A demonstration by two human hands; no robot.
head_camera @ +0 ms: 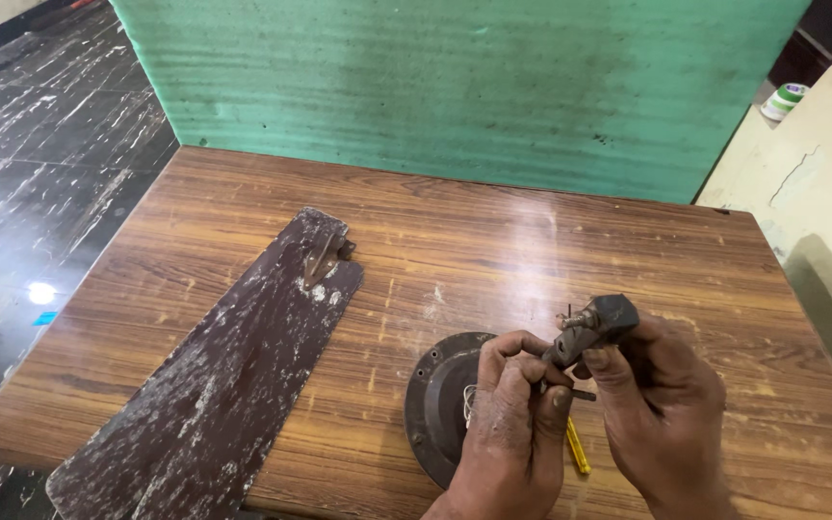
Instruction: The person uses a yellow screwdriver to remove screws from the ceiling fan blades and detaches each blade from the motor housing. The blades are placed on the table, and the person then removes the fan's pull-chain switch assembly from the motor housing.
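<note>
Your right hand point(662, 395) and left hand point(517, 409) both clamp fingers on the small metal part point(594, 323); the motor housing point(435, 404) lies untouched beneath, fan blade point(214, 385) left.

Bright, even light. Glare spot on glossy floor point(41, 292) at left; soft sheen on surface point(493, 241) centre. Focus sharp mid-frame; wide-angle bending at edges. Shadows faint.

Two hands work a small metal part at the bench's near edge.
The left hand point(512, 424) and right hand point(662, 404) grip a dark metal fitting point(594, 325) above a round motor housing point(438, 404); a worn fan blade point(219, 376) lies toward the near left corner.
</note>
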